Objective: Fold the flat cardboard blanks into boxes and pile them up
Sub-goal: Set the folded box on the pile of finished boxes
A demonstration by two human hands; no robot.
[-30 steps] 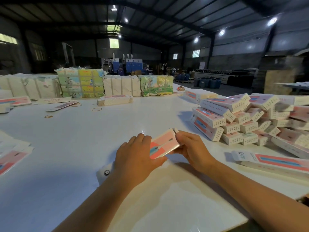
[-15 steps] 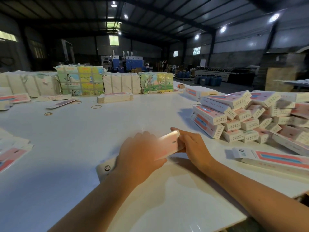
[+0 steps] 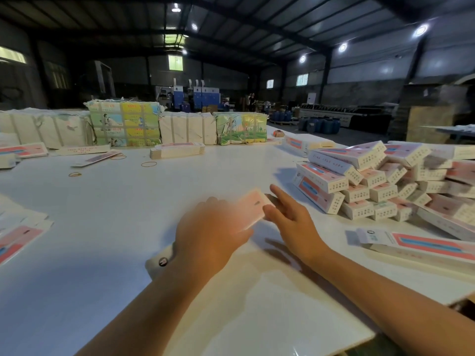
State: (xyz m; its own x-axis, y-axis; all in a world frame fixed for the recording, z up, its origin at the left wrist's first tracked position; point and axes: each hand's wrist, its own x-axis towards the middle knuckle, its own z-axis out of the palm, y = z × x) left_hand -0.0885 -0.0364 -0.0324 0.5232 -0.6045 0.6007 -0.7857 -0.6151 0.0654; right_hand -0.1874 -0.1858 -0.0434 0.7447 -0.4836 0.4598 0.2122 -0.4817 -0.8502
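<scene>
Right hand (image 3: 290,217) now spread off box (image 3: 253,209), left hand (image 3: 208,235) seemingly gripping its blurred near end

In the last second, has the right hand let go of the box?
Yes. The right hand has opened, fingers straightened toward the box pile; left hand holds the box.

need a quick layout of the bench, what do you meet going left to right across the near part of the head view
flat blanks at the left edge → left hand → pink box being folded → right hand → pile of folded boxes, with a flat blank lying in front of the pile
</scene>
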